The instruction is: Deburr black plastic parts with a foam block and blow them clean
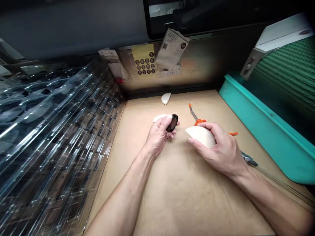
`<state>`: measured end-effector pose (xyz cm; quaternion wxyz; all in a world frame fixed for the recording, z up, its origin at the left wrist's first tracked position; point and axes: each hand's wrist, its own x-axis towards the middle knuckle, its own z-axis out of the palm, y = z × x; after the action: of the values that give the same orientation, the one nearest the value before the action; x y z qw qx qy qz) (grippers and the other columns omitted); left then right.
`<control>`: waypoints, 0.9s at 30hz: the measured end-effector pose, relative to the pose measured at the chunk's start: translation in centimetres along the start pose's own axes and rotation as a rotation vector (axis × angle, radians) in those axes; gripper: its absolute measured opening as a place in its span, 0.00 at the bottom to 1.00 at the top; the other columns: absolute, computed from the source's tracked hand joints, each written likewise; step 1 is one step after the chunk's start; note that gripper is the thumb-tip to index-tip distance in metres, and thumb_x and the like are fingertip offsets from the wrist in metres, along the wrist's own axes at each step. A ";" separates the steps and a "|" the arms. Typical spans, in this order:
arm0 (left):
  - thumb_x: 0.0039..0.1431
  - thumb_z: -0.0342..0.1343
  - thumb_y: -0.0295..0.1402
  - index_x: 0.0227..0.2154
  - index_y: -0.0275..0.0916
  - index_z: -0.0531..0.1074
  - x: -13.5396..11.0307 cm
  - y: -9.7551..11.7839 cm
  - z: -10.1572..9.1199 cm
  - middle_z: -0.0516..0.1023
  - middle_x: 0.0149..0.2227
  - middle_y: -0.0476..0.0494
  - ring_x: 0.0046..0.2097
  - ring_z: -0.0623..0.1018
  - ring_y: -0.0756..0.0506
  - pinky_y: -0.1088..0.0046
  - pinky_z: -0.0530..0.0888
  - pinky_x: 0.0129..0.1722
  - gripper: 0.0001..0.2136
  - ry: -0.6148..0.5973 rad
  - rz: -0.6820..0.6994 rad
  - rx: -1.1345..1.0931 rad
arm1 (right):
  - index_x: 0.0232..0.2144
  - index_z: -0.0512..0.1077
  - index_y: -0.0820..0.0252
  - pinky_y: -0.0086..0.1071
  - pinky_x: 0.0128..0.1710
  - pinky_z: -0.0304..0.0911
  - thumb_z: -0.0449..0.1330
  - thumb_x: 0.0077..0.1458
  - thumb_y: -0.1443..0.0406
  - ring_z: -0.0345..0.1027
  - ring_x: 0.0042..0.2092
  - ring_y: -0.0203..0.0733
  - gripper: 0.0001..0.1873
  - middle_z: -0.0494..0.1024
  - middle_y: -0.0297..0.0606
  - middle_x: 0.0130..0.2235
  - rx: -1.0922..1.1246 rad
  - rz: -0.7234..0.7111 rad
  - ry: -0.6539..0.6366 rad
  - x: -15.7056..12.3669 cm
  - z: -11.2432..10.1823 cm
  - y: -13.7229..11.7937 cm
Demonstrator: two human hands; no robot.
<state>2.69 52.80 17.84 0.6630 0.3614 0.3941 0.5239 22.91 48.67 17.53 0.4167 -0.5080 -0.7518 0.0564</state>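
My left hand (157, 135) pinches a black oval piece (172, 123) between thumb and fingers, its glossy face tilted up. A cream half-moon pad (158, 118) lies just behind that hand, partly hidden by it and touching the thumb. My right hand (222, 149) grips a larger cream curved cup-shaped pad (200, 136) by its rounded side. Another small cream half-moon pad (166, 98) rests on the cardboard further ahead. Partly behind the right hand lies an orange-handled metal tool (197, 117), with its handle hidden under the fingers.
A tan cardboard work surface (177, 200) lies under my arms. Stacked transparent plastic trays (52, 131) rise along its left edge, and a teal bin (270, 131) stands along the right. A dotted sticker sheet (144, 59) and papers (171, 49) hang on the back wall.
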 end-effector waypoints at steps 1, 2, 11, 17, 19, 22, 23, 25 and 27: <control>0.52 0.69 0.50 0.46 0.33 0.72 -0.1 -0.2 0.2 0.81 0.41 0.39 0.31 0.75 0.52 0.77 0.68 0.29 0.28 -0.005 0.001 0.058 | 0.51 0.70 0.58 0.40 0.43 0.72 0.64 0.63 0.46 0.76 0.46 0.51 0.25 0.79 0.43 0.48 0.001 0.009 0.064 0.2 -0.1 0.1; 0.49 0.72 0.48 0.47 0.33 0.73 -0.2 -0.3 0.3 0.81 0.41 0.39 0.33 0.76 0.51 0.76 0.69 0.31 0.29 -0.016 -0.003 0.111 | 0.52 0.70 0.58 0.41 0.45 0.72 0.65 0.63 0.48 0.76 0.47 0.52 0.25 0.79 0.44 0.49 -0.002 0.014 0.116 0.5 -0.2 0.2; 0.42 0.77 0.33 0.49 0.34 0.72 -1.5 -0.9 1.5 0.81 0.44 0.40 0.47 0.80 0.45 0.66 0.75 0.51 0.31 -0.004 0.037 0.208 | 0.58 0.69 0.61 0.41 0.51 0.70 0.57 0.63 0.65 0.72 0.51 0.49 0.21 0.74 0.46 0.51 0.087 -0.093 0.039 0.9 -0.4 0.7; 0.41 0.78 0.41 0.49 0.35 0.70 -1.6 -1.0 1.5 0.81 0.40 0.43 0.37 0.80 0.48 0.70 0.78 0.39 0.34 0.084 0.059 0.055 | 0.56 0.70 0.59 0.41 0.48 0.70 0.56 0.62 0.67 0.72 0.49 0.48 0.19 0.74 0.44 0.49 0.152 -0.109 -0.021 0.4 0.0 -0.2; 0.41 0.77 0.46 0.48 0.35 0.70 -1.6 -1.2 1.5 0.80 0.40 0.44 0.36 0.80 0.49 0.71 0.78 0.38 0.34 0.095 0.060 -0.002 | 0.56 0.69 0.58 0.41 0.47 0.70 0.56 0.63 0.68 0.72 0.48 0.47 0.19 0.74 0.43 0.49 0.188 -0.164 -0.055 0.3 0.0 -0.4; 0.50 0.70 0.55 0.47 0.36 0.72 -1.7 -1.3 1.6 0.78 0.40 0.45 0.34 0.79 0.50 0.74 0.78 0.33 0.31 0.049 0.032 -0.066 | 0.57 0.68 0.58 0.40 0.46 0.70 0.57 0.63 0.70 0.72 0.47 0.45 0.20 0.75 0.43 0.48 0.261 -0.235 -0.089 0.2 0.0 -0.6; 0.54 0.66 0.58 0.47 0.36 0.72 -1.8 -1.3 1.7 0.78 0.39 0.44 0.33 0.79 0.50 0.75 0.77 0.31 0.30 0.030 0.016 -0.085 | 0.57 0.68 0.58 0.40 0.46 0.70 0.57 0.63 0.70 0.72 0.47 0.45 0.20 0.75 0.43 0.48 0.272 -0.244 -0.084 0.2 0.0 -0.6; 0.62 0.57 0.60 0.47 0.36 0.72 -2.0 -1.1 2.0 0.77 0.36 0.44 0.31 0.78 0.50 0.76 0.75 0.28 0.28 0.001 -0.021 -0.129 | 0.56 0.68 0.58 0.41 0.47 0.70 0.58 0.64 0.69 0.72 0.47 0.46 0.19 0.76 0.43 0.48 0.259 -0.239 -0.050 0.3 0.0 -0.6; 0.69 0.48 0.57 0.45 0.35 0.73 -2.3 -0.9 2.4 0.75 0.33 0.45 0.29 0.77 0.49 0.76 0.73 0.25 0.26 -0.023 -0.066 -0.185 | 0.54 0.70 0.59 0.41 0.45 0.70 0.59 0.64 0.67 0.73 0.46 0.47 0.16 0.77 0.43 0.47 0.221 -0.220 0.017 0.4 -0.1 -0.4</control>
<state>4.88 50.21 18.43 0.7148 0.2915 0.3482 0.5318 22.63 48.77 18.05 0.4799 -0.3740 -0.7887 0.0885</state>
